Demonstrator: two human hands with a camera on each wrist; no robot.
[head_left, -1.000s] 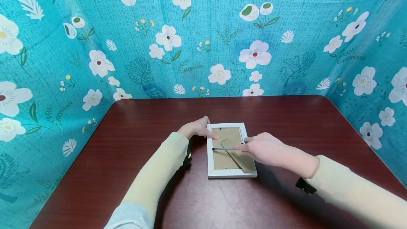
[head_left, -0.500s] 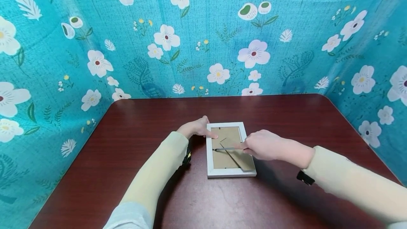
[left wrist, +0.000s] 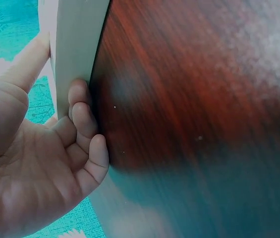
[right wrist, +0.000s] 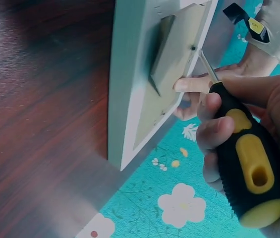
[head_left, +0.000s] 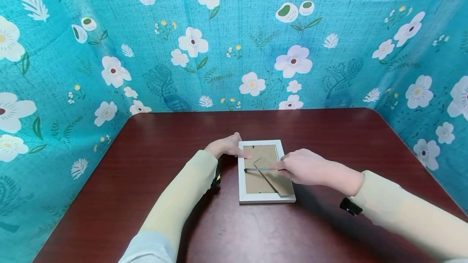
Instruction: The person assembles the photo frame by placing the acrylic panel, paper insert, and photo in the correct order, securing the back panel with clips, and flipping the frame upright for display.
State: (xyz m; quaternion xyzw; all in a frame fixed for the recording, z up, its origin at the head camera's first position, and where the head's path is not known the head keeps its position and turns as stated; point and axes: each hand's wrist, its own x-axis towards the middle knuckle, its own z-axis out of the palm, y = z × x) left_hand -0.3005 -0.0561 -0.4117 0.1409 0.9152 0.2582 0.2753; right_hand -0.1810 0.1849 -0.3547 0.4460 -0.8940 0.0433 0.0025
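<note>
A white picture frame [head_left: 241, 186] lies face down on the table, its brown backing board [head_left: 252, 184] showing. A stand flap [head_left: 279, 182] slants across the board. My left hand [head_left: 228, 146] holds the frame's upper left side, thumb over the edge onto the backing and fingers curled against the outer side, as the left wrist view shows. My right hand [head_left: 305, 167] grips a screwdriver [right wrist: 249, 153] by its black and yellow handle. Its metal shaft crosses the backing leftward, with the tip by a small black tab [right wrist: 193, 48] at the inner left edge. Whether tip and tab touch, I cannot tell.
The frame rests on a dark red-brown wooden table [head_left: 175, 141]. Behind and at both sides hangs a turquoise flowered cloth [head_left: 226, 52]. More small black tabs sit along the frame's inner edges, including a top tab [head_left: 253, 147].
The right hand and screwdriver have shifted and tilted slightly, the tip staying near the left tab. The left hand and the frame hold their place.
</note>
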